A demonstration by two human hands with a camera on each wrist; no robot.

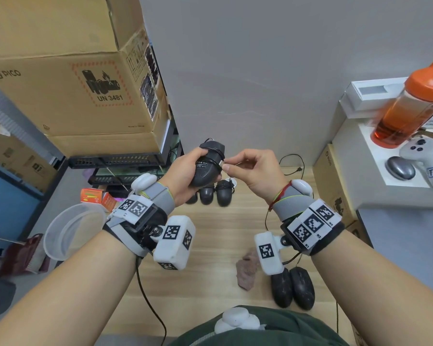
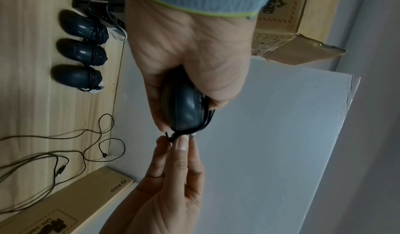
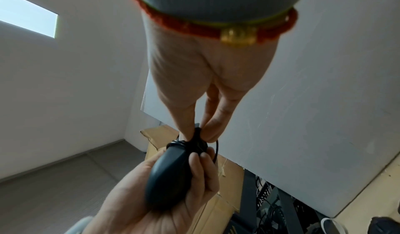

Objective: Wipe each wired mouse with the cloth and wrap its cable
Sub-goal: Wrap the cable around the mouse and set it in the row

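Observation:
My left hand grips a black wired mouse raised above the wooden table, belly side toward me, with its cable wound around the body. My right hand pinches the cable's USB plug end against the mouse's side. The left wrist view shows the mouse in the fist and the right fingertips on the plug. The right wrist view shows the wrapped mouse under my pinching fingers. A crumpled brownish cloth lies on the table near my right wrist.
Three wrapped black mice sit in a row at the table's far side. Two more black mice lie near the front right, their loose cables trailing. Cardboard boxes stand left; an orange bottle and a white controller stand right.

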